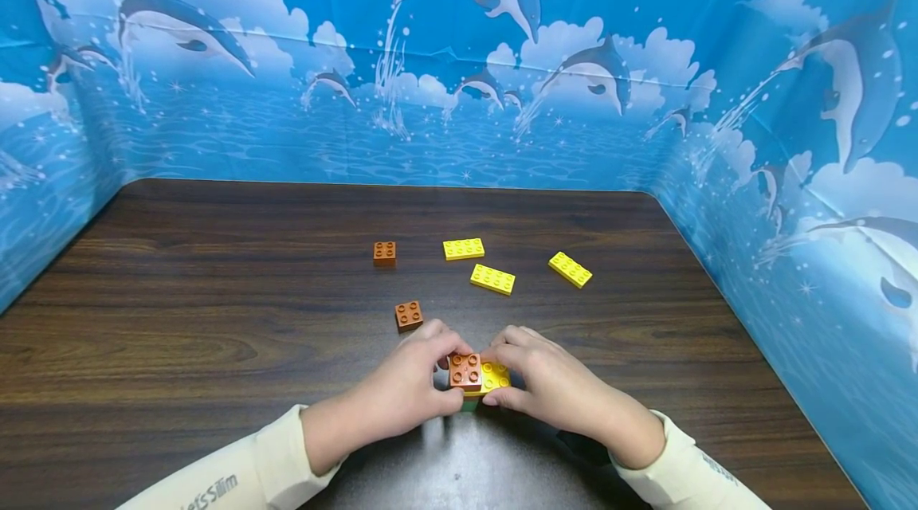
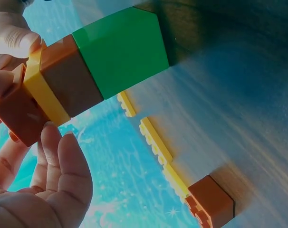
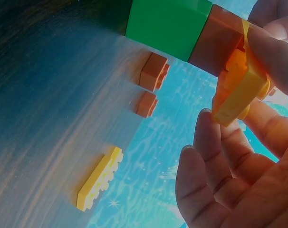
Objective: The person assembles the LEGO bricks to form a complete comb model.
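Observation:
A small stack of toy building bricks stands near the table's front, between both hands. At its base is a green block (image 2: pixel 125 52), with a brown brick (image 2: pixel 70 76) on that and a yellow plate (image 1: pixel 496 376) across the top. Another brown brick (image 1: pixel 464 372) sits on the plate's left half. My left hand (image 1: pixel 409 382) pinches this upper brown brick between thumb and fingers. From the other side my right hand (image 1: pixel 559 382) pinches the yellow plate, whose right half juts out past the brick below, as the right wrist view shows.
Beyond the hands lie two loose brown bricks, one near (image 1: pixel 409 316) and one farther (image 1: pixel 384 254). Three yellow plates, a back one (image 1: pixel 463 249), a middle one (image 1: pixel 492 279) and a right one (image 1: pixel 570 269), rest on the dark wooden table (image 1: pixel 215 295). A dolphin-print curtain (image 1: pixel 445 143) encloses the table.

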Demonstrator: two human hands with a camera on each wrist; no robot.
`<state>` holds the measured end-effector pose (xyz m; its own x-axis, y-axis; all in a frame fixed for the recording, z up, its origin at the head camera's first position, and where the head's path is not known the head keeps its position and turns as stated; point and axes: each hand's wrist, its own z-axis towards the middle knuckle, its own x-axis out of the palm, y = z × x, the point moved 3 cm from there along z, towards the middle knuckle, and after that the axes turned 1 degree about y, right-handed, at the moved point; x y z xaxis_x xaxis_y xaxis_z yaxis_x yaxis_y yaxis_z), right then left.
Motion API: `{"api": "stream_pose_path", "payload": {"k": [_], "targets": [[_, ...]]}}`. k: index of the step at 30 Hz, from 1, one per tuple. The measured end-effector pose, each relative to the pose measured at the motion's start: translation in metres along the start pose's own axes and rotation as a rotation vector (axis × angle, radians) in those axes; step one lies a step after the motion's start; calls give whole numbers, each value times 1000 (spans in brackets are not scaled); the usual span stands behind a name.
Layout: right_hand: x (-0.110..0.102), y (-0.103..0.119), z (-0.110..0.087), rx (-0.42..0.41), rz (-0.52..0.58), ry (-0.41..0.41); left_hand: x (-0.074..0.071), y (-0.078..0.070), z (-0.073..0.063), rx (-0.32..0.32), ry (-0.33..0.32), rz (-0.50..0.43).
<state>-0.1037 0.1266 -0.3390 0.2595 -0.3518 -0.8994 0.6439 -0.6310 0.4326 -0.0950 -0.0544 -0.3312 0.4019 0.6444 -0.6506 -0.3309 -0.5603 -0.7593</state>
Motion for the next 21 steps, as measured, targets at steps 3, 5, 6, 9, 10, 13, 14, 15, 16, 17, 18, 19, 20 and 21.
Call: {"api": "stream_pose_path", "payload": {"k": [3, 5, 6, 9, 10, 13, 14, 15, 16, 17, 18, 19, 20, 21], "targets": [[0, 0, 0, 0, 7, 0, -1, 0, 0, 2, 3, -3], [0, 0, 0, 1, 13, -2, -1, 0, 0, 0, 5, -3], [0, 0, -1, 1, 16, -5, -1, 0, 1, -1, 5, -2], [0, 0, -1, 2, 19, -18, -1, -1, 0, -11, 5, 0], [0, 1, -1, 2, 20, -26, -1, -1, 0, -16, 4, 1], [0, 1, -1, 3, 25, -54, 0, 0, 0, -30, 1, 0], [0, 2, -1, 3, 27, -64, 0, 1, 0, -33, 0, 0], [-1, 2, -1, 3, 28, -74, 0, 1, 0, -34, -2, -1], [-1, 2, -1, 4, 26, -82, 1, 1, 0, -31, -5, -1], [-1, 3, -1, 4, 22, -89, 1, 2, 0, -27, -7, -3], [-1, 3, -1, 3, 20, -94, 1, 2, 0, -23, -10, -4], [-2, 4, -1, 4, 16, -98, 1, 2, -1, -16, -14, -6], [-2, 4, -1, 4, 9, -100, 1, 2, -1, -12, -17, -10], [-2, 4, -1, 5, 4, -101, 1, 2, -1, -6, -24, -13]]}}
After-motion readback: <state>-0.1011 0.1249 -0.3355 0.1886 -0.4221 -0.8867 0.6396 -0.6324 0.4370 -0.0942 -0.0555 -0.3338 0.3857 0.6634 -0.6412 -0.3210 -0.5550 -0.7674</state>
